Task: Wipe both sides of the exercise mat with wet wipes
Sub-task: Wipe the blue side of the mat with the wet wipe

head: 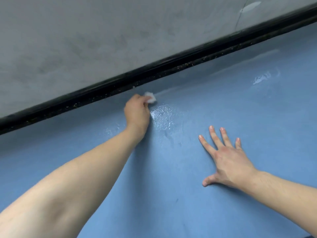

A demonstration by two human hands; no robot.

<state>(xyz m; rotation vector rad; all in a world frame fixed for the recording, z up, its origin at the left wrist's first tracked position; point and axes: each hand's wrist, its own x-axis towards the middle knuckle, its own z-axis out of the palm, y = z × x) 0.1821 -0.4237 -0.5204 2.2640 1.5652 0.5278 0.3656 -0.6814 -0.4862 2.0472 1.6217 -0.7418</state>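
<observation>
blue mat (pixel 171 194) under flat right grip (pixel 229 160); left grip (pixel 137 112) pinches wipe (pixel 150 97) near grey floor (pixel 85 40).

Smooth blue mat (pixel 171 194) glistens wet in patches; grey wall (pixel 85 40) looks matt

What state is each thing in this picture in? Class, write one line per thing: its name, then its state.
exercise mat: lying flat, blue side up, with wet shiny patches near its far edge.
wet wipe: bunched up, pressed on the mat by its black edge.
left hand: fingers curled round the wipe.
right hand: flat on the mat, fingers spread.
floor: grey, bare, with a crack at the far right.
</observation>
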